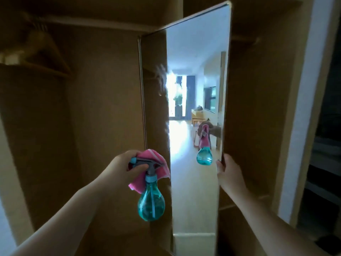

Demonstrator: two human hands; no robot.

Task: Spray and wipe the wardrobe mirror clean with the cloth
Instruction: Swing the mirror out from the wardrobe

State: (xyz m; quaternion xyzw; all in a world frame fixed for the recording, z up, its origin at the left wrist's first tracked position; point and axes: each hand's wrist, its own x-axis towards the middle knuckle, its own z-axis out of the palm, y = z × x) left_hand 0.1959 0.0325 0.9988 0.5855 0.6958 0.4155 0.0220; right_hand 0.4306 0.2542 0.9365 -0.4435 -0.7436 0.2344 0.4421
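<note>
Your left hand [120,167], arm stretched forward, clenches the teal spray bottle [151,204] by its grey trigger head, the pink cloth [159,158] bunched in the same grasp. Just right of it stands the wardrobe mirror [195,89]; your right hand [228,174], arm raised, grasps its outer edge. Above the bottle, a pale mist patch [162,71] marks the glass.

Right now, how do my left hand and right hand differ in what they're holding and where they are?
The left hand grips the spray bottle with the pink cloth bunched behind it; the right hand holds only the right edge of the mirror. The left hand is low at its left side, the right hand at its right. Both are raised to about the same height.
</note>
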